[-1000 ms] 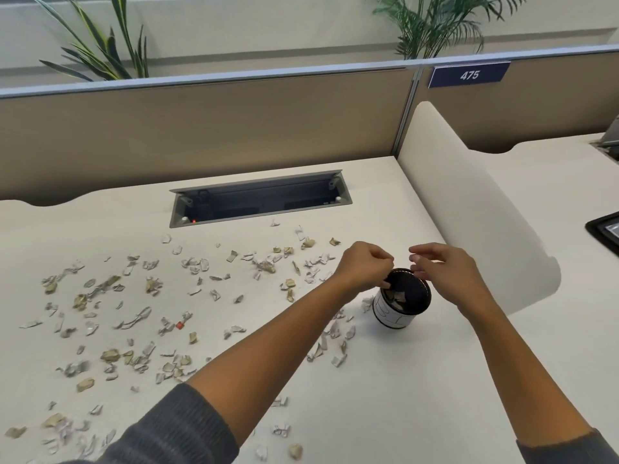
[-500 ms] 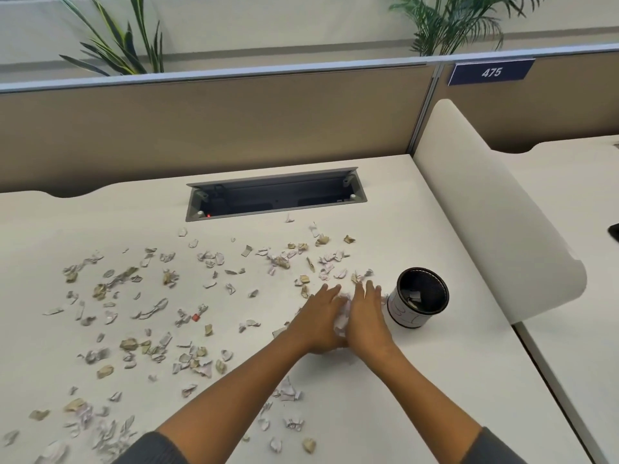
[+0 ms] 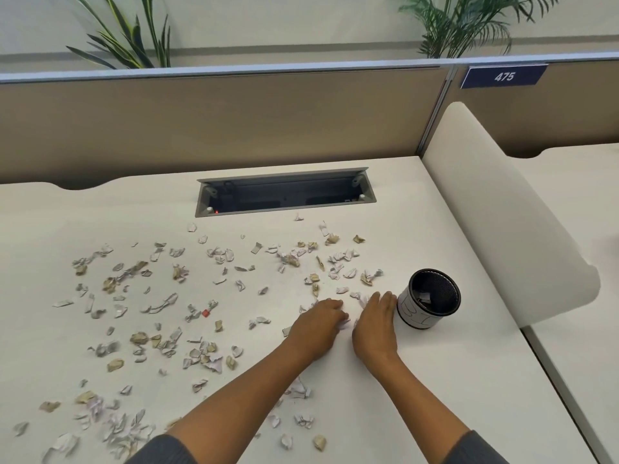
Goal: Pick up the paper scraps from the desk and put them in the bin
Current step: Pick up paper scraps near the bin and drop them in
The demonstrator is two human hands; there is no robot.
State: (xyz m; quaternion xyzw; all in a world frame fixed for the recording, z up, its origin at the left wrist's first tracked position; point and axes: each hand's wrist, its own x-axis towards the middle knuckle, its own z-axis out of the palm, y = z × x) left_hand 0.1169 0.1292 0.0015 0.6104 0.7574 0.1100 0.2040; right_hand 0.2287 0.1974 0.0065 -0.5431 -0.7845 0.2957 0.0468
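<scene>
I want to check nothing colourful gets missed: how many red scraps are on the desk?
1: the red scrap lies left of the left hand, among pale scraps; others may hide under hands or arms.

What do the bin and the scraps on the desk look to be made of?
Bin: a small cylinder, black perforated mesh inside, probably metal, with a white marked wrap outside that looks like paper. Scraps: torn, crumpled paper, white and tan, matte. Desk: smooth off-white top, likely laminate.
</scene>
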